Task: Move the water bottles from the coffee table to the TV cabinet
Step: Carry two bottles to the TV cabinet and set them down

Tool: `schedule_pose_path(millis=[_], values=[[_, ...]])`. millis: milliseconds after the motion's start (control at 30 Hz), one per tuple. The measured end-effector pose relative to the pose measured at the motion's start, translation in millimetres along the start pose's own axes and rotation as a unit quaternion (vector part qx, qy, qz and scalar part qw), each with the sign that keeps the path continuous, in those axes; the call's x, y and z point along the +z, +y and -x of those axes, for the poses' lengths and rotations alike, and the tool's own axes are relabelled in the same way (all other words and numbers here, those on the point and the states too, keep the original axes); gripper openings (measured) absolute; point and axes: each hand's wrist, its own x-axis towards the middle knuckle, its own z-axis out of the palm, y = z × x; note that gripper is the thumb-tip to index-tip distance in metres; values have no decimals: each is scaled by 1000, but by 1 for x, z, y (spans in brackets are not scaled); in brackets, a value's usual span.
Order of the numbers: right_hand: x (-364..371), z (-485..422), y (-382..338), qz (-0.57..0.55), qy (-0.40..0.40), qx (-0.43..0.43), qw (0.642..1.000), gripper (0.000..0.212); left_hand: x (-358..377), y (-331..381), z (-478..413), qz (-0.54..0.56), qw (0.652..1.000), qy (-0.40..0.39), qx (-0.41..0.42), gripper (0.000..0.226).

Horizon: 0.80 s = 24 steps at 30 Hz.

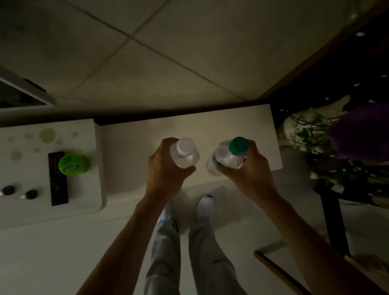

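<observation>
Below the camera, two water bottles are in view, one in each hand, both held above the low white cabinet top that runs along the wall. The left hand (pixel 167 166) is wrapped around the white-capped bottle (pixel 186 156), fingers curled about its clear body, the cap pointing up at the camera. The right hand (pixel 247 166) clasps the green-capped bottle (pixel 229 155), which tilts a little toward the left one; the two bottles sit near each other without touching. Both hang over the near half of the cabinet top (pixel 131 151); whether their bases touch it cannot be told from above.

Left of that surface a second, higher white top (pixel 82 201) carries one black remote (pixel 58 178) lying lengthwise, one round green lid or container (pixel 73 163) touching the remote's far end, and two small dark knob-like things (pixel 9 190) (pixel 31 194) toward its left edge. At the right stands a plant (pixel 314 136) with pale blooms. Two feet in white socks show on the floor between the forearms.
</observation>
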Motion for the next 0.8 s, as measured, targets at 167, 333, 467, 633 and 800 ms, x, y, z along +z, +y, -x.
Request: schedule_pose_path(millis=[167,333,467,633,800], values=[[35,-53,36,-5,5,-13,1000,76,35,-30,-43,-9,1000,12,-2,69],[60,-103,60,8,-1,-51,999,76,66,-53,-85,-14,1000,10,2,67],[81,-141,77,15,-3,-83,996,73,88,-71,-119,-23,1000,8,9,68],[99,-180,100,18,-15,-122,992,69,110,-89,-150,-32,999,-6,18,66],[109,-200,113,27,-38,-154,987,65,127,-101,-167,-39,999,-1,16,64]])
